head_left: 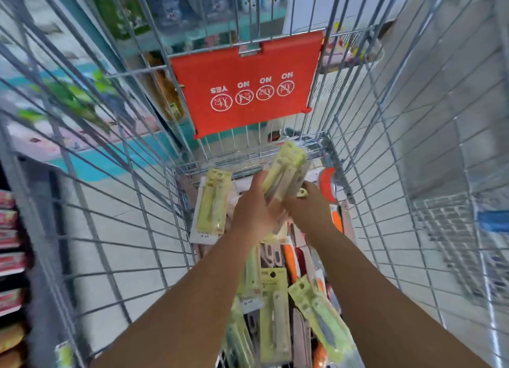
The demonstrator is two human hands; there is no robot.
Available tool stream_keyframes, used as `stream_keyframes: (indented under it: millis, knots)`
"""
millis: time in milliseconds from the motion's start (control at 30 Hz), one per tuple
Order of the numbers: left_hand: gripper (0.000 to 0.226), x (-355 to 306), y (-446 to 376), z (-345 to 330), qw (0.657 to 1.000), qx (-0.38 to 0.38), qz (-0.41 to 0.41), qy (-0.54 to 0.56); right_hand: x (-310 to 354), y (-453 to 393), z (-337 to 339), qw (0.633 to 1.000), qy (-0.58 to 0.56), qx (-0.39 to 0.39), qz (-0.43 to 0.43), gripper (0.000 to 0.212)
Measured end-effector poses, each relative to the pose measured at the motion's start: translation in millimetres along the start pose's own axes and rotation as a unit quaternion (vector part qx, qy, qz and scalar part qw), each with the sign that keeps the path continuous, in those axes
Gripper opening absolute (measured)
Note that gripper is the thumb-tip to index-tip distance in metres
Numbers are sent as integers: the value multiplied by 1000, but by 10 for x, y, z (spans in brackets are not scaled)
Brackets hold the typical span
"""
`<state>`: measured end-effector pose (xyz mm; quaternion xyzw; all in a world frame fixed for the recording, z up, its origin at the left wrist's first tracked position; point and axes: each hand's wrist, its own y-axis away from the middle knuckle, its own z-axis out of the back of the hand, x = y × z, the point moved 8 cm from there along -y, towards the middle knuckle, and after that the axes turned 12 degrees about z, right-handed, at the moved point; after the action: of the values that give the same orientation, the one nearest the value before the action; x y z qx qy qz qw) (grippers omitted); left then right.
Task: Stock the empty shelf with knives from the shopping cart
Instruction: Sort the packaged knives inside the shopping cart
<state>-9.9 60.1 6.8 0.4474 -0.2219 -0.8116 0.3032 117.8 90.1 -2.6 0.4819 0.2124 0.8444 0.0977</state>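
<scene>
Both my arms reach down into the wire shopping cart [154, 230]. My left hand [256, 208] grips a stack of light-green carded knife packs [286, 172], tilted up toward the cart's far end. My right hand [311, 208] is beside it, fingers curled at the bottom of the same stack. Another green knife pack [212, 205] leans against the cart's left wall. On the cart floor lie several more packs [275, 318], green ones and orange-handled knives [292, 260]. The shelf being stocked is not in view.
A red child-seat flap [248, 84] with safety icons hangs on the cart's far end. Store shelves with colourful goods [11, 257] stand at the left edge. Pale tiled floor [429, 92] shows through the mesh on both sides. The picture is motion-blurred.
</scene>
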Motion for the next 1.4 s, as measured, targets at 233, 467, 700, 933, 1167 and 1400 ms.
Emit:
stream_keyframes:
  millis: [233, 467, 700, 933, 1167, 1400]
  knots:
    - [63, 38, -200, -33, 993, 30, 61, 101, -270, -137, -209, 926, -333, 79, -158, 28]
    - [68, -66, -495, -196, 987, 52, 103, 114, -314, -395, -141, 920, -329, 143, -157, 20]
    - [57, -279, -768, -133, 998, 4, 64, 12, -451, -740, -21, 934, -306, 85, -162, 9]
    - [50, -115, -897, -2, 991, -59, 53, -108, -623, -994, 163, 963, -166, -96, -190, 27]
    - [43, -10, -948, 91, 988, -130, 51, -67, -460, -1170, 72, 981, -117, -64, -140, 34]
    - [41, -214, -831, -68, 990, -119, -56, -49, -463, -973, 121, 998, 67, 2, -5, 50]
